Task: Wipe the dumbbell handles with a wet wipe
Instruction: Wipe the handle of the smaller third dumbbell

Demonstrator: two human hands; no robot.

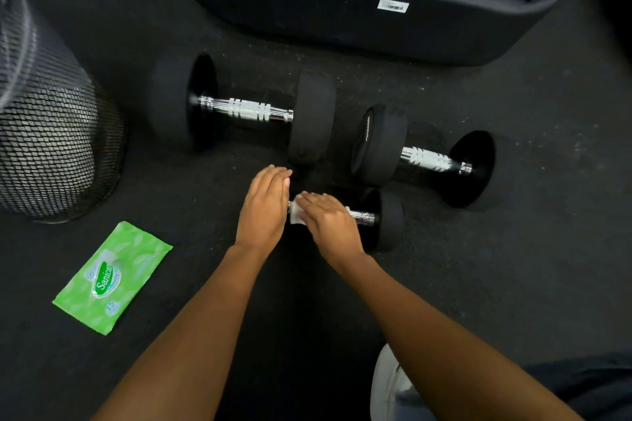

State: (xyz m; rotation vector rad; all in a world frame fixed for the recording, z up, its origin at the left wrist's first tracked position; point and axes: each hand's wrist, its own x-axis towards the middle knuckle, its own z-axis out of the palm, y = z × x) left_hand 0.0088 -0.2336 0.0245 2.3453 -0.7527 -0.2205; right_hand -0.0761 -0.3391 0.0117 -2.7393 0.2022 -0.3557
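Dark speckled rubber gym floor (pixel 191 181) carries the small dumbbell (pixel 386 219), lying crosswise in front of the person. The left hand (pixel 263 212) lies flat over its left head, fingers nearly straight. The right hand (pixel 328 222) curls over its chrome handle (pixel 360 215), pressing a white wet wipe (pixel 297 217) around the bar. Two bigger dumbbells (pixel 246 109) lie just beyond it. A green wipes packet (pixel 113 277) lies well to its left, with open floor between them.
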